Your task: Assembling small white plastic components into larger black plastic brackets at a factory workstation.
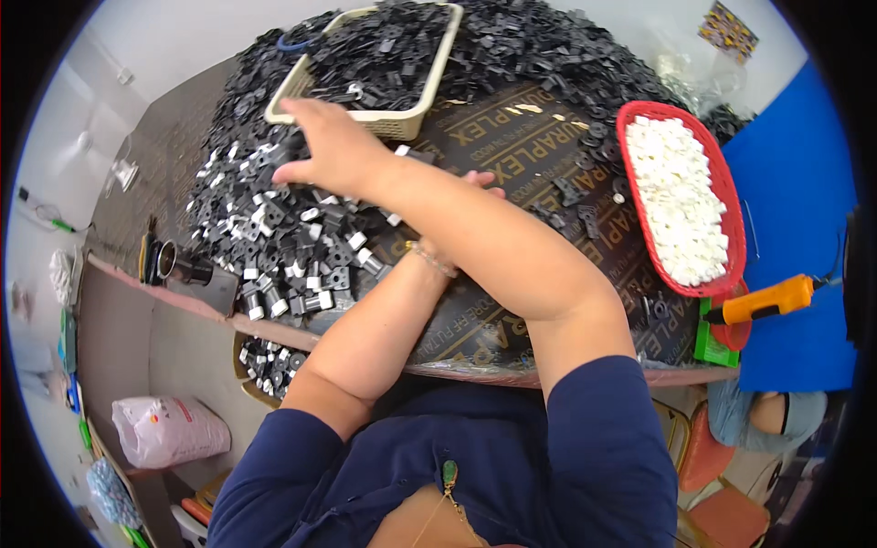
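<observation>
My right arm crosses over my left one. My right hand [338, 151] is over the left pile, close to the front corner of a cream plastic basket [416, 119]. Its thumb and fingers are spread apart; a dark part shows in the gap, and I cannot tell if it is touched. Beneath the right forearm lies my left hand [482, 180], mostly hidden, with only some fingertips showing and a bracelet [436, 259] at the wrist. Small black plastic parts with white pieces on them [311, 228] are heaped to the left of both hands.
Loose black parts [521, 41] bank up along the table's back, around the basket. A red basket [630, 164] of small white pieces [681, 201] stands at right, near an orange-handled tool [767, 300]. At left sit a dark metal cup [183, 265] and a phone-like slab [217, 290].
</observation>
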A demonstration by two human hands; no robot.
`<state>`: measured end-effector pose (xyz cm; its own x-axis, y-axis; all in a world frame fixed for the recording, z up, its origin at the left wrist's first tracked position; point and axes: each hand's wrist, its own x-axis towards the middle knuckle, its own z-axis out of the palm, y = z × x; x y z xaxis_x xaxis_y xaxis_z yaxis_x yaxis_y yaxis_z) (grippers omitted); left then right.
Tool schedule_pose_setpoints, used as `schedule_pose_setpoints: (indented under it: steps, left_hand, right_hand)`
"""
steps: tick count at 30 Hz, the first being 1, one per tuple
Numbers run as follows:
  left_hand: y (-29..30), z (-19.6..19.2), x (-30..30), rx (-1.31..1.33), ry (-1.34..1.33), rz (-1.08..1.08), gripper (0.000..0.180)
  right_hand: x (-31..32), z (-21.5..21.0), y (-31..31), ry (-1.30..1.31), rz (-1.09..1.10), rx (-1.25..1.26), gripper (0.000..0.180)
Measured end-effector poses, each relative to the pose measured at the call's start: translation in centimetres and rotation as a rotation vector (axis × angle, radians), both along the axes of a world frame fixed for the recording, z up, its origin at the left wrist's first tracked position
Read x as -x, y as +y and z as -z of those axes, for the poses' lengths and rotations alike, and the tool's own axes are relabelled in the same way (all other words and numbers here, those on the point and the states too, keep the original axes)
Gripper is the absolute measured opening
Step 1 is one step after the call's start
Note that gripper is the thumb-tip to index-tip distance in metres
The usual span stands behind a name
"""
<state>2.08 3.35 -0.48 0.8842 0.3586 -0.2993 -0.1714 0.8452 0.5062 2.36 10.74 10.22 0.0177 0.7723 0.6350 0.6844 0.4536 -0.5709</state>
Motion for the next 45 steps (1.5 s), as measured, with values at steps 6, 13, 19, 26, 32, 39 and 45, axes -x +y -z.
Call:
schedule_pose_setpoints:
  steps: [6, 13, 19, 26, 32, 39, 45]
  left_hand:
    - [-1.7, -2.8, 0.2, -0.167, -0.218, -0.328, 0.035]
    - [-1.2, -1.5, -0.2, -1.020, 0.058, -0.219, 0.031]
    - [-3.0, -0.4, 0.6, -1.967, 0.233, 0.016, 0.048]
    - [-3.4, -1.5, 1.1, -1.964, 0.051, 0.365, 0.037]
    - [-3.9, -3.1, 1.4, -1.882, 0.177, 0.288, 0.042]
    - [-3.1, -3.1, 1.2, -1.729, 0.346, 0.079, 0.025]
    - [-2.4, -2.6, 0.8, -1.052, 0.139, -0.139, 0.044]
  right_hand:
    - [-5.8, -0.5, -11.3, -0.292, 0.253, -0.057, 0.047]
    - [-23.2, 0.3, -32.0, -0.406, 1.251, 0.702, 0.030]
    - [-26.2, 5.7, -36.6, -0.316, 1.258, 0.703, 0.026]
    - [-25.6, 5.3, -35.9, -0.223, 1.236, 0.656, 0.010]
    - [-24.9, 4.8, -36.0, -0.283, 1.290, 0.725, 0.012]
    - [-20.3, 1.6, -34.2, -0.165, 1.105, 0.347, 0.014]
    - [-16.3, 3.7, -29.7, -0.222, 0.751, 0.682, 0.028]
